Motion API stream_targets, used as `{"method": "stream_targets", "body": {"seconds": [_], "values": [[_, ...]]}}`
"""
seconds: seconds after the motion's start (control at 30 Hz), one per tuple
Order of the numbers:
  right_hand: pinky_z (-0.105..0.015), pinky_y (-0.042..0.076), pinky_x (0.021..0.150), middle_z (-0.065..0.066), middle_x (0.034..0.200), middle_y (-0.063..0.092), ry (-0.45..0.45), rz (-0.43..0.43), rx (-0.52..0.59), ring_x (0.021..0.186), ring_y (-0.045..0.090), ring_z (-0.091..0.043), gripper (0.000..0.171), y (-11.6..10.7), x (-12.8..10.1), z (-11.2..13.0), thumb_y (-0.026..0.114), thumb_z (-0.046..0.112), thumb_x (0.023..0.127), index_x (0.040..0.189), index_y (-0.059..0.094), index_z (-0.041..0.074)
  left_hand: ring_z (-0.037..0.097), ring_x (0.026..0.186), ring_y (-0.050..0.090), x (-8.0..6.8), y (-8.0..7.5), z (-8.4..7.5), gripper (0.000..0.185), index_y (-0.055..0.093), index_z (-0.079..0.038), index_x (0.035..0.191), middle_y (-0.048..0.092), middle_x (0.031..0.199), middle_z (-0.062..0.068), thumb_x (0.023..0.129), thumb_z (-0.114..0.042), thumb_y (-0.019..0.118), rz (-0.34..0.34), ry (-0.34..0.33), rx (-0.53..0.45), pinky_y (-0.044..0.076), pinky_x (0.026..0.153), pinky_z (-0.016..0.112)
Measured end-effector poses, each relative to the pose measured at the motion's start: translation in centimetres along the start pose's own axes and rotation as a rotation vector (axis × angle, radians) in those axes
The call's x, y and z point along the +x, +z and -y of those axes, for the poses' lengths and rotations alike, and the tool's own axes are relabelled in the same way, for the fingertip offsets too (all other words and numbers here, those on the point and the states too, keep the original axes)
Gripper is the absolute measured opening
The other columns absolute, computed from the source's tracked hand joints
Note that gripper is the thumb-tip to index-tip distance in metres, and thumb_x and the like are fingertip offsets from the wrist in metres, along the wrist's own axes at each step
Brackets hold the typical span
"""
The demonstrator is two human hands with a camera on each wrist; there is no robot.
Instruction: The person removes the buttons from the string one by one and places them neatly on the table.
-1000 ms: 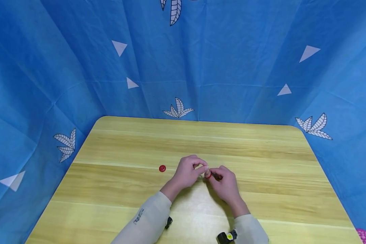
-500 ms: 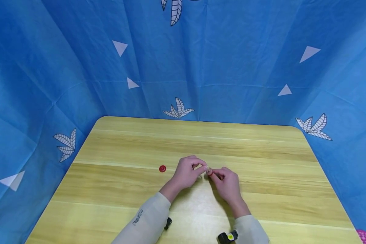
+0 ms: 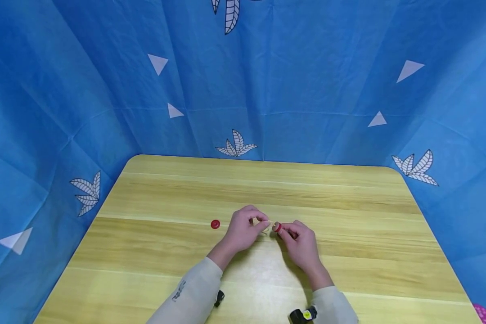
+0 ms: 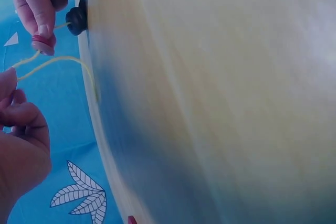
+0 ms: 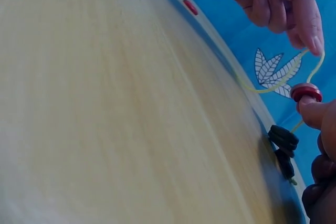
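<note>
Threading looks like the step in hand: a red button (image 3: 277, 227) sits low in the middle of the head frame, pinched by the right hand (image 3: 299, 243), with a yellow cord (image 4: 52, 62) passing through it. The left hand (image 3: 243, 229) pinches the cord's free end just beside it. Dark buttons (image 5: 283, 140) already hang further down the cord. A second red button (image 3: 215, 224) lies on the tabletop (image 3: 267, 189), left of the hands. Next, judging by this, the cord needs pulling through.
</note>
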State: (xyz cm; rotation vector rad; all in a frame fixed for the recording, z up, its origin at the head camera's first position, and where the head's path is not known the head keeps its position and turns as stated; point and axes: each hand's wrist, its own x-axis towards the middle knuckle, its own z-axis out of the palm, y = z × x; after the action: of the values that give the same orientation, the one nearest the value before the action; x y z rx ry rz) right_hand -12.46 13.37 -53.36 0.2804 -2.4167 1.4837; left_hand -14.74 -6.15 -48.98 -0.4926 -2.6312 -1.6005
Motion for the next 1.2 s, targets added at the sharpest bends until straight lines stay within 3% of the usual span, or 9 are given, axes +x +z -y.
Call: {"method": "stream_targets", "body": {"seconds": [0.13, 0.33, 0.5, 0.63, 0.83, 0.97, 1.07, 1.2], "values": [[-0.024, 0.033, 0.051, 0.008, 0.062, 0.043, -0.009, -0.014, 0.015, 0.058, 0.041, -0.010, 0.008, -0.10, 0.07, 0.06, 0.081, 0.010, 0.085, 0.083, 0.080, 0.018, 0.009, 0.054, 0.048, -0.15, -0.16, 0.01, 0.006, 0.076, -0.011, 0.092, 0.068, 0.084, -0.009, 0.092, -0.016, 0.075, 0.018, -0.062, -0.043, 0.042, 0.051, 0.025], [-0.022, 0.035, 0.052, 0.007, 0.064, 0.048, 0.001, -0.011, 0.046, 0.059, 0.043, -0.010, 0.009, -0.21, 0.13, 0.15, 0.081, 0.009, 0.085, 0.083, 0.080, 0.018, 0.023, 0.052, 0.065, -0.30, 0.05, -0.18, 0.006, 0.071, -0.001, 0.094, 0.070, 0.091, 0.018, 0.092, -0.006, 0.073, 0.066, -0.181, -0.280, 0.048, 0.044, 0.027], [-0.023, 0.034, 0.051, 0.007, 0.062, 0.044, -0.014, -0.009, 0.039, 0.059, 0.042, -0.011, 0.009, -0.31, 0.24, 0.25, 0.081, 0.010, 0.085, 0.084, 0.080, 0.019, 0.023, 0.062, 0.069, -0.17, 0.22, -0.10, 0.003, 0.067, 0.000, 0.094, 0.068, 0.092, 0.023, 0.093, 0.003, 0.068, 0.069, -0.162, -0.324, 0.058, 0.059, 0.041], [-0.024, 0.032, 0.051, 0.007, 0.061, 0.040, -0.019, -0.013, 0.027, 0.058, 0.039, -0.010, 0.010, -0.40, 0.29, 0.32, 0.081, 0.009, 0.085, 0.084, 0.081, 0.019, 0.024, 0.069, 0.070, -0.02, 0.40, 0.01, 0.010, 0.065, 0.003, 0.097, 0.066, 0.094, 0.025, 0.094, 0.011, 0.060, 0.065, -0.136, -0.346, 0.059, 0.066, 0.043], [-0.025, 0.032, 0.051, 0.008, 0.061, 0.039, -0.024, -0.007, 0.028, 0.057, 0.038, -0.010, 0.012, -0.51, 0.30, 0.39, 0.081, 0.008, 0.085, 0.085, 0.081, 0.019, 0.020, 0.074, 0.069, 0.09, 0.58, 0.06, 0.016, 0.066, 0.006, 0.103, 0.067, 0.089, 0.016, 0.091, 0.011, 0.056, 0.060, -0.112, -0.299, 0.058, 0.069, 0.039], [-0.025, 0.033, 0.051, 0.008, 0.061, 0.039, -0.028, -0.004, 0.026, 0.057, 0.039, -0.010, 0.011, -0.58, 0.27, 0.41, 0.081, 0.008, 0.085, 0.085, 0.081, 0.019, 0.013, 0.071, 0.061, 0.13, 0.59, 0.13, 0.022, 0.069, 0.002, 0.111, 0.064, 0.084, 0.005, 0.089, 0.001, 0.068, 0.071, -0.049, -0.164, 0.053, 0.065, 0.029], [-0.025, 0.033, 0.050, 0.009, 0.061, 0.039, -0.036, -0.005, 0.015, 0.057, 0.039, -0.009, 0.011, -0.64, 0.24, 0.38, 0.081, 0.007, 0.084, 0.086, 0.080, 0.018, 0.011, 0.070, 0.053, 0.22, 0.65, 0.21, 0.034, 0.070, -0.001, 0.117, 0.061, 0.085, 0.006, 0.086, -0.011, 0.079, 0.101, -0.007, -0.064, 0.048, 0.063, 0.025], [-0.025, 0.033, 0.050, 0.009, 0.061, 0.038, -0.040, -0.003, 0.011, 0.057, 0.038, -0.009, 0.011, -0.66, 0.22, 0.35, 0.081, 0.007, 0.084, 0.086, 0.080, 0.018, 0.012, 0.071, 0.047, 0.29, 0.65, 0.13, 0.040, 0.072, -0.003, 0.119, 0.058, 0.085, 0.012, 0.084, -0.018, 0.083, 0.134, -0.007, 0.006, 0.044, 0.062, 0.025]]}}
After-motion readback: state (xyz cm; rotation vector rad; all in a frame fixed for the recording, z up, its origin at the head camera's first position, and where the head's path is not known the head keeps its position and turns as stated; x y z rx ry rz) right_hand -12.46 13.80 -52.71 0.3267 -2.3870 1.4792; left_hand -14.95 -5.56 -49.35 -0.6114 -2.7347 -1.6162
